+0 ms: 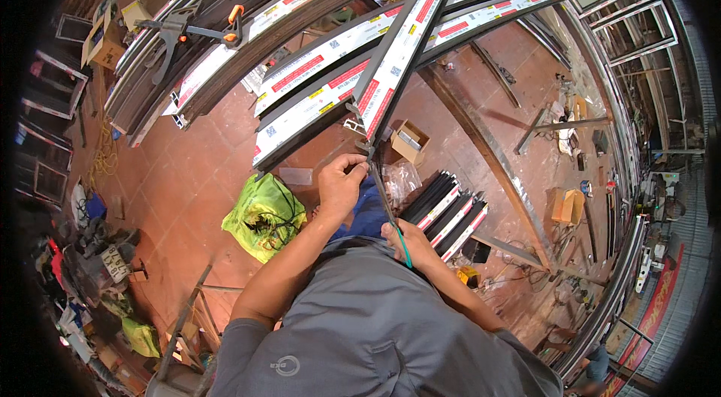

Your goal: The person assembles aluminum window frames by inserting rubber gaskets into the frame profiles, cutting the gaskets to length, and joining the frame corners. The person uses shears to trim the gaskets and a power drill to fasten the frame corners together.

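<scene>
Left hand (342,185) fingers pinched the dark rubber strip (379,187) at the aluminium profile (394,59) end; right hand (409,243) fingers gripped the strip lower down.

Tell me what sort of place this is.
Probably a metal window-frame workshop: long dark aluminium profiles in white-and-red protective film rest on stands, an orange-handled bar clamp grips one stack, and assembled metal frames lean along the right side above the red-tiled floor.

Two hands (342,185); one clamp (180,29); one green bag (263,217).
</scene>
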Demonstrator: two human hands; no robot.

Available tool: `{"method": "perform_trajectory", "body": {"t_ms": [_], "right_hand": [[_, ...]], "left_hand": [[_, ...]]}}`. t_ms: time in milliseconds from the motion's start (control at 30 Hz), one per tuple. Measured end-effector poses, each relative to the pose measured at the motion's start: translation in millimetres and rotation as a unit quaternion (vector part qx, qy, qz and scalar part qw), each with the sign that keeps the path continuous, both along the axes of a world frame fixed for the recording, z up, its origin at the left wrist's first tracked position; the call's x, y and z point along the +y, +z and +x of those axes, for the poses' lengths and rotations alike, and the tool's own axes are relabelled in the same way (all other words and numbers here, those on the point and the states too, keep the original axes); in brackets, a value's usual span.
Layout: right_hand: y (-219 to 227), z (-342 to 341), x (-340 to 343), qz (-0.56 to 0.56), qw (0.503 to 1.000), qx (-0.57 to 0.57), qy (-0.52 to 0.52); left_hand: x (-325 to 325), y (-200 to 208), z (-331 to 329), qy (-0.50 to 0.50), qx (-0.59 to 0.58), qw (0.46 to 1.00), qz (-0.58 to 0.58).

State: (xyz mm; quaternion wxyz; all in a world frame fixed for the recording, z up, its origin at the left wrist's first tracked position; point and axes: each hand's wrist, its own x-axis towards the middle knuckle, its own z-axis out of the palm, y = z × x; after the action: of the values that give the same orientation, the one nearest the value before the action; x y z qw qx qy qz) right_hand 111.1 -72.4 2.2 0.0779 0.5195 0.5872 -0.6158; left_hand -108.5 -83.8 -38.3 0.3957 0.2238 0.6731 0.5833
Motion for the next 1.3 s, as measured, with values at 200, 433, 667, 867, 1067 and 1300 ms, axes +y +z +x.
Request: {"method": "perform_trajectory", "body": {"t_ms": [200,433,667,867,1067,1300], "right_hand": [[-4,-11,4,0.007,1.000,0.011,-0.008],[-4,-18,2,0.027,0.999,0.014,-0.033],[0,-24,-1,0.037,0.998,-0.002,-0.041],[-16,-23,-8,0.139,0.990,-0.019,-0.018],[-16,-28,-11,0.151,0.988,-0.015,-0.018],[-17,2,-19,0.010,0.997,0.050,-0.060]], "left_hand": [[0,10,0,0.001,0.015,0.999,-0.031],[1,5,2,0.013,0.054,0.998,-0.013],[2,4,1,0.010,0.106,0.994,-0.003],[2,6,2,0.007,0.134,0.991,-0.013],[2,12,0,0.005,0.106,0.994,-0.017],[-5,-5,-1,0.073,-0.282,0.956,0.009]]}}
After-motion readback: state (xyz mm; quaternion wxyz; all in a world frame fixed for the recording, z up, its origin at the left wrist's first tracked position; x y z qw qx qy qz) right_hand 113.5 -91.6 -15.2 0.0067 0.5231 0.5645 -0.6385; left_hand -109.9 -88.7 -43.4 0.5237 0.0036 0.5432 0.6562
